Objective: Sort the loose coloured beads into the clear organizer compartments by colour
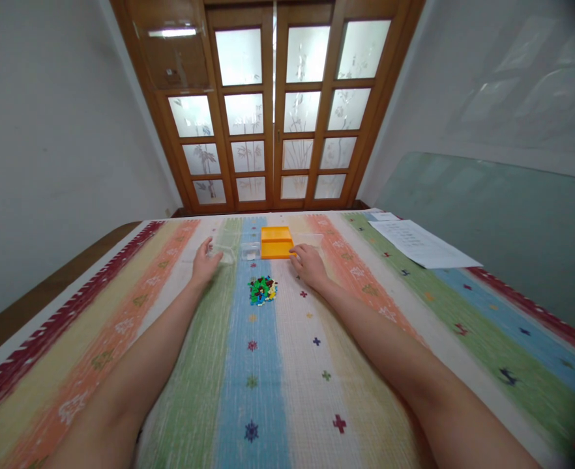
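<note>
My left hand (206,262) grips the near left side of a clear plastic box (227,242), thumb and fingers around its edge. My right hand (309,263) has its fingertips at the right edge of a yellow tray (277,249), which has a narrow back section and a wider front one. Between the box and the tray sits a small clear container (251,251); its contents are too small to make out. Closer to me lies a pile of tiny bricks (262,291) in green, brown, yellow, blue and white.
Behind my right hand a clear plastic piece (313,240) rests on the striped tablecloth (311,391). Printed paper sheets (417,242) lie at the far right. A pale green board (487,215) stands along the right side, and wooden glazed doors (274,130) are beyond the table.
</note>
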The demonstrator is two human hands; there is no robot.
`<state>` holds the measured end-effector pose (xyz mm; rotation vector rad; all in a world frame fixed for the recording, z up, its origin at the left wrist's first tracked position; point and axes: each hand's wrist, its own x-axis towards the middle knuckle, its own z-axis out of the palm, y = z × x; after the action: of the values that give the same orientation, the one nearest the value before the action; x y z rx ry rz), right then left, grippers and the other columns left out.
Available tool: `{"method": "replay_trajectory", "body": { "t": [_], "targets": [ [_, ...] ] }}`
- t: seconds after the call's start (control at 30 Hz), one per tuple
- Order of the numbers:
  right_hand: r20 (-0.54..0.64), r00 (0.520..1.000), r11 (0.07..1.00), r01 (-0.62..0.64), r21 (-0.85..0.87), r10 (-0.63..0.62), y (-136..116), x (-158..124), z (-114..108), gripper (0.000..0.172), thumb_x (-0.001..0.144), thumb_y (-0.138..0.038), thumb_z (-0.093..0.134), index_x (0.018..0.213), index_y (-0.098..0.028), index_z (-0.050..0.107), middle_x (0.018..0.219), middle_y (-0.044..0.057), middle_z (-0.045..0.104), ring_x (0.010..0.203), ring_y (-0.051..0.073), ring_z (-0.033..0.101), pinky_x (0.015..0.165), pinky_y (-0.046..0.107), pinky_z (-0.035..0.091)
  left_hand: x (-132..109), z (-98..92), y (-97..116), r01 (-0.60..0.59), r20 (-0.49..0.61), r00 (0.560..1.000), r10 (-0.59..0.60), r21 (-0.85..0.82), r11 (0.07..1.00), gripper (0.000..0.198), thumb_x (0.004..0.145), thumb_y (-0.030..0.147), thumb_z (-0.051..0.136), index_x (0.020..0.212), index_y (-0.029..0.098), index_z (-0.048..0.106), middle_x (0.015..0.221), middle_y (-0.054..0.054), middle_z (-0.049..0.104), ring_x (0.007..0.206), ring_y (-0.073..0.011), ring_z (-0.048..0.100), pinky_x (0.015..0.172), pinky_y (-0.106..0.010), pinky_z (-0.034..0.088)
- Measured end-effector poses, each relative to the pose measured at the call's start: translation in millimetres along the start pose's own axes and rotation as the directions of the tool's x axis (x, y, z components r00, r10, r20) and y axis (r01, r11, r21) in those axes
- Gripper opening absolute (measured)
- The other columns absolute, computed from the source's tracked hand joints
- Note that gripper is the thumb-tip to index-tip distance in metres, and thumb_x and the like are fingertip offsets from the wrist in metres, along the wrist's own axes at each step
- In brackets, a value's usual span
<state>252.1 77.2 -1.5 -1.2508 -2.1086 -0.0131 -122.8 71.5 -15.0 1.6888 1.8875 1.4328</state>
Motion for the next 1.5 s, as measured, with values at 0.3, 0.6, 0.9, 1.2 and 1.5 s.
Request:
{"method": "replay_trajectory", "body": {
  "t": [0.3, 0.6, 0.9, 1.2, 1.5],
  "targets": [
    [0.096, 0.994, 0.996, 0.065, -0.054, -0.06, -3, -2, 7, 0.022, 0.101, -0.028, 0.057, 0.116, -0.02, 0.072, 0.122, 0.012, 0.068, 0.114, 0.027, 0.058, 0.103, 0.041, 0.042, -3, -2.0, -9, -0.14, 0.025, 0.99, 0.139, 0.307, 0.941, 0.045, 0.09, 0.034, 0.065, 0.131, 0.018, 0.065, 0.143, -0.015, 0.058, 0.138, -0.0306, 0.052, 0.12, -0.047, 0.039],
    [0.188, 0.974, 0.981, 0.148, -0.124, -0.123, -9, -3, 8, 0.028, 0.105, -0.034, 0.051, 0.121, -0.021, 0.071, 0.131, 0.012, 0.066, 0.122, 0.027, 0.056, 0.107, 0.041, 0.038, -30, 4.6, 31, -0.21, 0.145, 0.977, 0.159, 0.479, 0.852, 0.024, 0.095, 0.037, 0.057, 0.107, 0.024, 0.072, 0.107, -0.008, 0.064, 0.099, -0.0256, 0.065, 0.085, -0.037, 0.052],
    [0.251, 0.961, 0.976, 0.158, -0.152, -0.116, -13, -4, 7, 0.03, 0.105, -0.035, 0.053, 0.126, -0.022, 0.069, 0.135, 0.012, 0.064, 0.123, 0.028, 0.056, 0.108, 0.04, 0.036, -28, 12.1, 23, -0.37, 0.265, 0.923, 0.278, 0.417, 0.83, 0.032, 0.093, 0.032, 0.059, 0.121, 0.022, 0.072, 0.116, -0.01, 0.064, 0.113, -0.0278, 0.061, 0.102, -0.041, 0.05],
    [0.253, 0.959, 0.976, 0.165, -0.143, -0.125, -11, -5, 9, 0.031, 0.105, -0.036, 0.052, 0.126, -0.021, 0.069, 0.136, 0.012, 0.064, 0.124, 0.028, 0.056, 0.108, 0.041, 0.037, -27, 14.1, 18, -0.397, 0.266, 0.915, 0.303, 0.462, 0.793, 0.038, 0.094, 0.034, 0.059, 0.128, 0.021, 0.07, 0.125, -0.012, 0.062, 0.118, -0.0295, 0.058, 0.106, -0.044, 0.049],
    [0.268, 0.956, 0.977, 0.159, -0.14, -0.117, -12, -5, 7, 0.031, 0.105, -0.036, 0.051, 0.126, -0.022, 0.069, 0.137, 0.012, 0.063, 0.125, 0.027, 0.055, 0.109, 0.041, 0.036, -33, 13.5, 27, -0.355, 0.269, 0.932, 0.241, 0.561, 0.748, 0.039, 0.095, 0.036, 0.056, 0.129, 0.023, 0.069, 0.128, -0.012, 0.061, 0.121, -0.0309, 0.054, 0.105, -0.044, 0.048]
  ]
}}
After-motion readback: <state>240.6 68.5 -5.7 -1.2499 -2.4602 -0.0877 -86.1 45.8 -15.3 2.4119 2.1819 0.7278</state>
